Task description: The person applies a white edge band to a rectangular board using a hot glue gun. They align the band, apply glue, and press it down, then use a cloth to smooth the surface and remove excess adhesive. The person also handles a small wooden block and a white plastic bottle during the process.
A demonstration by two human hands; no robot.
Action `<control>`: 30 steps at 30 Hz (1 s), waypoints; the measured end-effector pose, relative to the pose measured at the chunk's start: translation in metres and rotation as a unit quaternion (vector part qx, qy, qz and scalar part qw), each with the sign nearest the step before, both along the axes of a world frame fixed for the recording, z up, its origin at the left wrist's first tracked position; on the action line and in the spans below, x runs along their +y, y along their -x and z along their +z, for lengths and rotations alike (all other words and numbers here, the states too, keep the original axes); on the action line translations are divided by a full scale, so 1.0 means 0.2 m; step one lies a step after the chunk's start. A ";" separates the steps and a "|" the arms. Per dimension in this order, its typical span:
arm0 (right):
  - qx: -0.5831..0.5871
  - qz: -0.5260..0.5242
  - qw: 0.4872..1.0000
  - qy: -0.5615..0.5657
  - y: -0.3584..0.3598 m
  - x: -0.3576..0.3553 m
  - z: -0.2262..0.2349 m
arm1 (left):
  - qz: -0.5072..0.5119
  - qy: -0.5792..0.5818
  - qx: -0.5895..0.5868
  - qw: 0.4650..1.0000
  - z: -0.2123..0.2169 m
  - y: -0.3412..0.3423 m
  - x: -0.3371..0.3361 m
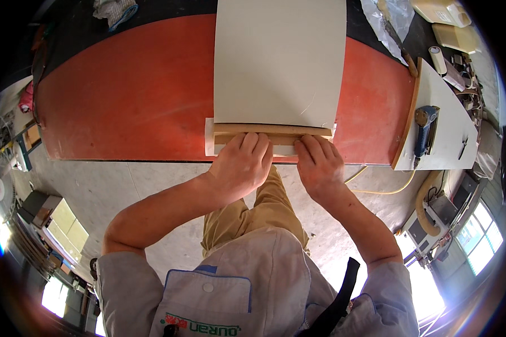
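The left hand (242,163) and the right hand (323,165) are apart from each other, fingers bent over a tan strip (275,130) that lies across the near end of a pale panel (280,62). Their undersides are hidden, so I cannot tell whether they pinch the strip or only press on it. The strip sits close to the near edge of the red worktop (129,92), and a white sheet (209,137) shows past its left end.

The likeliest trouble is skewing: if one hand pushes harder than the other, the strip could turn out of line with the panel end. With so little worktop in front of it, too strong a pull toward the body could bring strip and sheet over the edge. Fingertips between the layers could get nipped if the strip rolls or drops. Sliding the panel about could also mark its face, which has a thin scratch-like line near the right side. The blue tool (425,126) on the right lies well apart and poses little risk here.
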State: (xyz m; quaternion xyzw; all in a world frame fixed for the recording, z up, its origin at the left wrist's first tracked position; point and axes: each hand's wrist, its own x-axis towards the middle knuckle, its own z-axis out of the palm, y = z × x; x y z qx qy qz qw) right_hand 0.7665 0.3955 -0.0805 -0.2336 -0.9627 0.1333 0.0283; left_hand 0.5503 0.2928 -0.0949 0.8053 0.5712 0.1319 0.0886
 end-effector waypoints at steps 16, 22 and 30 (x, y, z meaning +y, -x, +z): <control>-0.037 -0.008 0.998 0.056 0.05 0.06 0.06 | 0.055 -0.020 -0.022 0.998 -0.02 -0.02 0.01; -0.048 -0.009 0.994 0.093 0.07 0.10 0.08 | 0.049 0.002 0.006 0.999 -0.01 -0.02 0.02; -0.070 -0.011 0.990 0.122 0.08 0.14 0.10 | 0.035 0.025 0.010 0.999 0.02 0.00 0.04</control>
